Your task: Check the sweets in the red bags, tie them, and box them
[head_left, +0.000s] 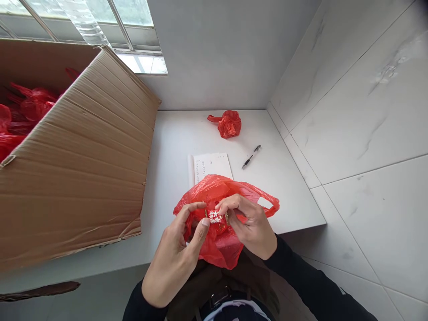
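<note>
A small red packet with white characters and gold ends (216, 216) is held over the mouth of a thin red plastic bag (225, 249). My right hand (250, 223) pinches the packet's right end, its forefinger bent over the top. At the left end, my left hand (182, 243) has thumb and forefinger on either side of the packet's edge; its other fingers are partly hidden. The bag lies spread at the table's front edge, one handle loop out to the right. More red, shiny contents show inside, too covered to make out.
A big open cardboard box (90, 165) with several red bags (36, 104) stands on the left. On the white table (277, 187) lie a knotted red bag (230, 125), a pen (250, 157) and a written notebook (214, 164), partly covered. A tiled wall (364, 133) borders the right.
</note>
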`<state>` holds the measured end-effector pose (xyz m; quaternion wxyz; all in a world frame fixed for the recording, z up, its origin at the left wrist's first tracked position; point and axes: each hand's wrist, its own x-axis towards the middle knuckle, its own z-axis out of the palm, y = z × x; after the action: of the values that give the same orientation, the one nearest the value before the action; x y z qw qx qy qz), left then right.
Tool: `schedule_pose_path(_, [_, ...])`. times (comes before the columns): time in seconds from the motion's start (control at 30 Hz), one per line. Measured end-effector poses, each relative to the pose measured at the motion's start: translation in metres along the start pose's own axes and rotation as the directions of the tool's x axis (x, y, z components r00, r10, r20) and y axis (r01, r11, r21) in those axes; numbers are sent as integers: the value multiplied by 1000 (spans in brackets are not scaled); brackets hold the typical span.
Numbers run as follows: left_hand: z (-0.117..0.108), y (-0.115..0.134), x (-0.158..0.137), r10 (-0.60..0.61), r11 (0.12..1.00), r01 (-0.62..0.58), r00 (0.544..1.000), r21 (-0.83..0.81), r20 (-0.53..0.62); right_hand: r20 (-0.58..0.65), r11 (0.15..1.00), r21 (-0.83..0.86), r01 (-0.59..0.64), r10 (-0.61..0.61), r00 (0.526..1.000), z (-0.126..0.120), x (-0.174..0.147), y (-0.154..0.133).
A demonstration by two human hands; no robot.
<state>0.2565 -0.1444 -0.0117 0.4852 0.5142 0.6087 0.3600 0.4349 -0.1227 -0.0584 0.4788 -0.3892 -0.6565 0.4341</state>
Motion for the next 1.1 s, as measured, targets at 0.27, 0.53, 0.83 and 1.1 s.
schedule_pose_path(0.27, [-2,-9,2,-36,999,38,994,-22,105,83,825,449,-343,344,935,-2,2,-13])
schedule_pose_path(0.53, [-2,-13,0,-12,1000,10,976,10,216,101,788,457,-413,416,904,-4,2,-9])
schedule_pose_path(0.83, [2,-13,-1,33,999,-37,968,10,247,161,762,468,-448,424,891,-6,4,-11])
schedule_pose_path(1.1, [2,-10,-1,18,1000,-21,976,12,217,188,771,459,-440,400,897,-6,5,-15])
